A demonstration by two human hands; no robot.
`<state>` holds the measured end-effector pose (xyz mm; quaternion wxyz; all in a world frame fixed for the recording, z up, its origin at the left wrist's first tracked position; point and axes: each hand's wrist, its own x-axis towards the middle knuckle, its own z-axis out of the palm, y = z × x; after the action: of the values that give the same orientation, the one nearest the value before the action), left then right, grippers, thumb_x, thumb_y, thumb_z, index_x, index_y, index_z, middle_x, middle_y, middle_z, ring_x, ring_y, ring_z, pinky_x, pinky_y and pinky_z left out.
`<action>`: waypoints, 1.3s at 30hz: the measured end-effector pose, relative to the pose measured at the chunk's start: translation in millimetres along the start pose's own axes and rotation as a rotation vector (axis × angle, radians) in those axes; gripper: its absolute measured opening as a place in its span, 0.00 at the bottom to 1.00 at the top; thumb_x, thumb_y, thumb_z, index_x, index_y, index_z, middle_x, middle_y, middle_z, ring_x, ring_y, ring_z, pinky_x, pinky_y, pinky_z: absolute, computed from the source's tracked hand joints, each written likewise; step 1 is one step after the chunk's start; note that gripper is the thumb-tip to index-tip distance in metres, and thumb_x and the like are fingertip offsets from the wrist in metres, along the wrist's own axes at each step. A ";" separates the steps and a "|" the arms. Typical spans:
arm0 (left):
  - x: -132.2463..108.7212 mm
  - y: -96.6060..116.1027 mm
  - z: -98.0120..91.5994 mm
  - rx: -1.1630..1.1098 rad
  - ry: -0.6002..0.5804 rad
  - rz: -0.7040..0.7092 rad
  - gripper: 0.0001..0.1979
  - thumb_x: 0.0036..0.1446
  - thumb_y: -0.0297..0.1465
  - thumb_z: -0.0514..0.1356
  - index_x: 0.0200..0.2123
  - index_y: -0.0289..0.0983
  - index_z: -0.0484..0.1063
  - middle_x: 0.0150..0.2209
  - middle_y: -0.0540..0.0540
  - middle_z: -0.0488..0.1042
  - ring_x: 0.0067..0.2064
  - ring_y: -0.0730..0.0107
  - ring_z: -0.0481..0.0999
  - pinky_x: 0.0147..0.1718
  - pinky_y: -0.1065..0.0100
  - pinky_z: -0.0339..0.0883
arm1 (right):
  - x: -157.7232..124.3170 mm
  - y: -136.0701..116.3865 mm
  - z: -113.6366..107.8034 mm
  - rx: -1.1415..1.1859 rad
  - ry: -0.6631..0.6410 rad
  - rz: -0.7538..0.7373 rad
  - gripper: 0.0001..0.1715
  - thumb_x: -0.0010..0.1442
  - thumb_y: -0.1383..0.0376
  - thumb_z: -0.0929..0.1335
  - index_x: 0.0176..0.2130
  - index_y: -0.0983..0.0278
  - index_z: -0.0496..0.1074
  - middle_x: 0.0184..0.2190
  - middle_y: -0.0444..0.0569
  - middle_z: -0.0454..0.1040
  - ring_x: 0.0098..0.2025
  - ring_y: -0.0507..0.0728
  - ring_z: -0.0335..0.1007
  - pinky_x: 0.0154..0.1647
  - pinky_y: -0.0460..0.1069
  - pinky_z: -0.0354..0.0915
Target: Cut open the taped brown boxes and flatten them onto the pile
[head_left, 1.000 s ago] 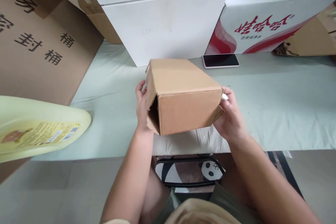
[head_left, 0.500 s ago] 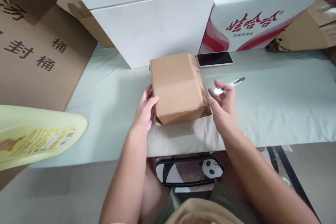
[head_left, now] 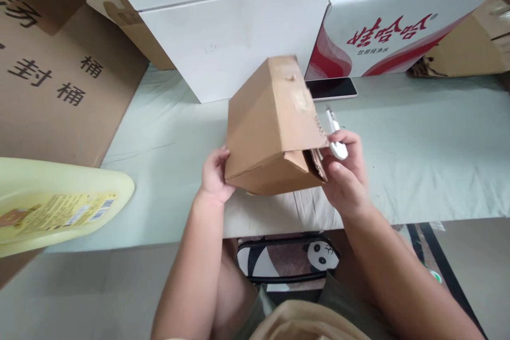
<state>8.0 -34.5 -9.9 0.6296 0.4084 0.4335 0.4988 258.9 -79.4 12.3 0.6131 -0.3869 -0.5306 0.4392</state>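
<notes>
A small brown cardboard box is tilted up on one edge above the pale green table cover. My left hand grips its lower left corner, fingers closed on the cardboard. My right hand presses against the box's right end, where a flap hangs loose. Between that hand's fingers sits a small white utility knife, pointing up and away from me.
A phone lies face up behind the box. Large white cartons and a red-printed carton stand at the back. Brown cartons lean at the left. A pale yellow container lies at the table's left edge.
The box lay flat on the table half a second ago; now it is lifted and tipped onto an edge. My right hand, apart from it then, is now against its right end.
</notes>
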 end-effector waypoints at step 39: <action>-3.0 18.7 0.0 0.044 0.410 0.384 0.23 0.44 0.41 0.78 0.42 0.37 0.83 0.44 0.43 0.84 0.49 0.57 0.83 0.50 0.63 0.77 | 4.8 15.5 -14.7 -0.821 0.129 0.071 0.12 0.62 0.61 0.66 0.46 0.59 0.73 0.36 0.48 0.74 0.37 0.59 0.70 0.40 0.55 0.67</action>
<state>2.6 -34.3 8.2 0.4140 0.3871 0.4772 0.6716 271.7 -70.1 -2.7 0.4245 -0.6439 -0.6085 0.1869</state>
